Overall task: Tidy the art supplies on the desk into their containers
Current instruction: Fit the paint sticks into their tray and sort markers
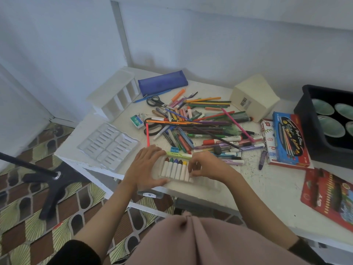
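**Crayon tray part filled at the bench edge**

Right hand point(208, 167) has its fingers curled down on the last crayon point(191, 174) at the right end of the row, apparently pressing it into its slot. Left hand point(145, 167) lies flat beside the row's left end, fingers straight and thumb spread, holding nothing and seemingly steadying the clear tray point(207, 183).

Between the hands, the crayons point(174, 168) lie side by side in the tray with their tips pointing away from the person. The slots to the right of the right hand look unfilled. A green highlighter point(179, 154) lies just behind the tips, with a blue sharpener point(174, 149) beyond it. Behind that is the loose pile of pens and pencils point(200, 123). A purple crayon point(262, 159) lies apart, to the right.

The likely trouble is the tray itself. It looks thin and light, and it sits close to the front edge of the bench point(257, 188). A hard push on one crayon could flex it and pop the neighbours out, or slide it toward the edge if the left hand lifts. Reaching over to the pile could also knock round pens into the row.
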`<state>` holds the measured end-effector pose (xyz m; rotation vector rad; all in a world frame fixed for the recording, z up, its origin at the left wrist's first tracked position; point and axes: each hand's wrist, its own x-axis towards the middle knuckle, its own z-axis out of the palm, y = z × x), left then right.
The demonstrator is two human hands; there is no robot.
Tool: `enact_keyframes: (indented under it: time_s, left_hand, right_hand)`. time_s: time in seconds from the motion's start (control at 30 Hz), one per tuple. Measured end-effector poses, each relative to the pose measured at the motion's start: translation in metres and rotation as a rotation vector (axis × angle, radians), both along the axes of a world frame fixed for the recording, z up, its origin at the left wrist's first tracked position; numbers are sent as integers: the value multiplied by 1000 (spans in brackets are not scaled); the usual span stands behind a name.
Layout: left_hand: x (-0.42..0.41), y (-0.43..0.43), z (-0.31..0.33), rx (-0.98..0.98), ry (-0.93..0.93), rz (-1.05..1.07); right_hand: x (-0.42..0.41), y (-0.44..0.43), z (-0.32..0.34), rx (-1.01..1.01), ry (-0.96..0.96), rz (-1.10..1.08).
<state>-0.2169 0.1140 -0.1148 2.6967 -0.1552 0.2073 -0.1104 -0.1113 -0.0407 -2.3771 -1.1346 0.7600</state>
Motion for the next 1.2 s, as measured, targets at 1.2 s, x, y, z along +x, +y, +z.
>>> enact_keyframes:
  time_s: [1.2]
  left_hand:
    - [-2, 0, -2, 16, 7, 18]
  right_hand:
    - [116, 76, 16, 616, -161, -617]
